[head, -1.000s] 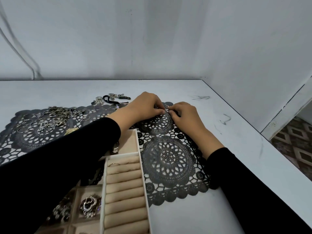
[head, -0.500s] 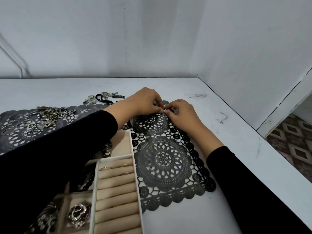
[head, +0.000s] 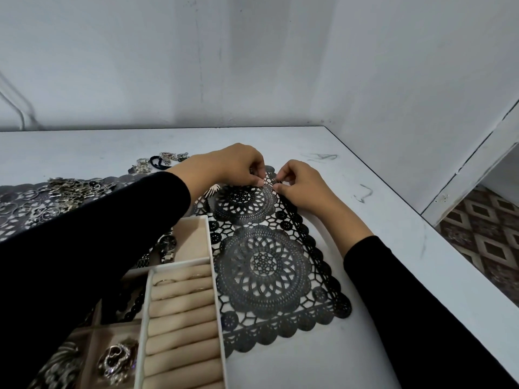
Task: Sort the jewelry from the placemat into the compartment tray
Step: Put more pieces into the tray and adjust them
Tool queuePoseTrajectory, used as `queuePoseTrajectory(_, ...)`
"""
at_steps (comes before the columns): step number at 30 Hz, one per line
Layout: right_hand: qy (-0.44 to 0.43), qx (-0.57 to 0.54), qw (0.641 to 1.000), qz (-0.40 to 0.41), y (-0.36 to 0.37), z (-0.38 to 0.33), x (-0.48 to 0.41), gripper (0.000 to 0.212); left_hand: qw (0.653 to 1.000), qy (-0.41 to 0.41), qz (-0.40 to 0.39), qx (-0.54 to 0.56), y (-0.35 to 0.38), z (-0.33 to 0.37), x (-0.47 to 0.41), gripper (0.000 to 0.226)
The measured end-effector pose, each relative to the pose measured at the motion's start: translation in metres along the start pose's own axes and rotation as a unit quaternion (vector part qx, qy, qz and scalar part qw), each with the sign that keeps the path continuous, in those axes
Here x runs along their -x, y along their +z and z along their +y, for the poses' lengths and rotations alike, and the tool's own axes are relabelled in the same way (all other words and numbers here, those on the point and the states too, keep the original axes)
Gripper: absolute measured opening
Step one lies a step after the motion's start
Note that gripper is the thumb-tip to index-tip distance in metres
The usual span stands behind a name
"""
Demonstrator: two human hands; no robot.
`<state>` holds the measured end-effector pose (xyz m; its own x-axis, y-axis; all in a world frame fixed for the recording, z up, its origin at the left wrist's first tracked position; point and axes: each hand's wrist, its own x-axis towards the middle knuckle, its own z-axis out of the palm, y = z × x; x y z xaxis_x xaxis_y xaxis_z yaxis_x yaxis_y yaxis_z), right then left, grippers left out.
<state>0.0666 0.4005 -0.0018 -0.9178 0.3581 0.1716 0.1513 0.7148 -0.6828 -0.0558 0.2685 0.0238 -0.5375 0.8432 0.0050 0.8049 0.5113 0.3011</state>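
My left hand (head: 230, 167) and right hand (head: 302, 185) both pinch a tiny silver bit (head: 270, 181) just over the mat (head: 264, 270); if they slip, it may snag in the holes below, far from the tray (head: 217, 279).

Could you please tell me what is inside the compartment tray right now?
Thin rings sit in the upper ring rolls, and a sparkly heart-shaped piece lies in a square compartment. The left sleeve covers much of the tray on its left side.
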Motion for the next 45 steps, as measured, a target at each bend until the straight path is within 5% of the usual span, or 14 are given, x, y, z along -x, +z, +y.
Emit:
queuePoseTrajectory(8, -0.019, -0.053, 0.997, 0.044, 0.004, 0.004, 0.008, 0.014, 0.998, 0.012, -0.041, -0.04, -0.005, 0.004, -0.007, 0.012)
queuePoseTrajectory(16, -0.046, -0.079, 0.994, 0.063, 0.007, 0.006, 0.011, 0.014, 0.998, 0.053, 0.013, 0.001, -0.004, -0.001, 0.004, 0.02)
queuePoseTrajectory(24, 0.016, -0.173, 0.981, 0.083, -0.003, 0.003, 0.016, 0.015, 0.995, 0.008, 0.044, 0.094, -0.012, 0.003, 0.022, 0.018)
queuePoseTrajectory(34, 0.077, -0.273, 0.958, 0.036, -0.013, -0.021, 0.037, 0.013, 0.955, -0.042, 0.094, 0.277, -0.025, 0.007, 0.071, 0.02)
queuePoseTrajectory(45, 0.044, -0.383, 0.923, -0.006, 0.003, -0.064, 0.087, 0.02, 0.909, -0.108, 0.222, 0.335, -0.023, 0.007, 0.164, 0.02)
